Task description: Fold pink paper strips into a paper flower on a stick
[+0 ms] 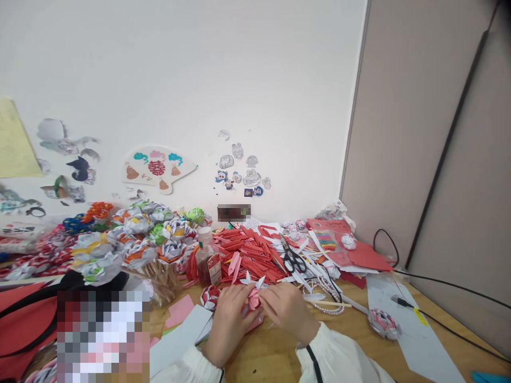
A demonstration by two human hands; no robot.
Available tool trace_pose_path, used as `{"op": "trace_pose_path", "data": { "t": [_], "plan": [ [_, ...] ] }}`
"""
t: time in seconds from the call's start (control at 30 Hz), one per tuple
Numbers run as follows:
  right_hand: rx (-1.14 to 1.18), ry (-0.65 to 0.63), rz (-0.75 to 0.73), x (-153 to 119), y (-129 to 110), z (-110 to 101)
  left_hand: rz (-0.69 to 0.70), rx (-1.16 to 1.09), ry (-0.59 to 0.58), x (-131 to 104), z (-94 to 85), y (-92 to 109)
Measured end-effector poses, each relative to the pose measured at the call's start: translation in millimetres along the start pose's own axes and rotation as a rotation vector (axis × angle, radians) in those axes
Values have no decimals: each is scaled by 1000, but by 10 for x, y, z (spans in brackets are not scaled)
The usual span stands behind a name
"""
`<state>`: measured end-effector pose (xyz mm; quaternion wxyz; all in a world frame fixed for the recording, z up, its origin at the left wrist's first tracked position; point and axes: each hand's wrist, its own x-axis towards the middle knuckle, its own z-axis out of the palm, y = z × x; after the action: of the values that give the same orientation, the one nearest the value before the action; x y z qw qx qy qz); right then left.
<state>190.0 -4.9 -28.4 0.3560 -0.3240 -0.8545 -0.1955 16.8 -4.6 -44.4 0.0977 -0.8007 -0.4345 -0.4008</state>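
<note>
Both hands meet around a small pink and white folded-paper flower (254, 298) near the table's front. My left hand (233, 314) closes its fingers on the flower's left side. On the right side, the fingertips of my right hand (285, 308) pinch its petals. White pointed petals stick up between the hands. A red and white paper flower (209, 297) lies just left of my left hand. Behind the hands is a pile of red folded paper strips (249, 247), with black-handled scissors (294, 260) on its right side. The fingers hide the flower's underside.
A glass bottle (204, 260) stands left of the strips, beside many paper flowers (139, 234) on sticks. White paper (181, 338) lies front left. Pearl strings (329, 303), a paper flower (384, 323) and a black cable (443, 327) are at right.
</note>
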Motion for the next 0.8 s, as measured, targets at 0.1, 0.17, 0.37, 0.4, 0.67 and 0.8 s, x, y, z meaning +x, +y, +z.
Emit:
{"op": "trace_pose_path", "data": {
  "t": [0.1, 0.17, 0.37, 0.4, 0.67, 0.8],
  "plan": [
    [-27, -21, -16, -15, 7, 26, -1, -5, 3, -2, 7, -5],
    [-63, -38, -29, -30, 17, 52, -1, -1, -1, -2, 13, -12],
    [-132, -63, -47, -40, 46, 69, 2, 24, 10, -1, 15, -8],
    [-127, -74, -48, -33, 49, 58, 2, 29, 3, -1, 12, -4],
    [-95, -144, -23, -14, 74, 77, 11, 59, -35, 5, 1, 3],
    [-12, -154, 38, 10, 49, 53, 17, 64, -35, 4, 9, -5]
  ]
}}
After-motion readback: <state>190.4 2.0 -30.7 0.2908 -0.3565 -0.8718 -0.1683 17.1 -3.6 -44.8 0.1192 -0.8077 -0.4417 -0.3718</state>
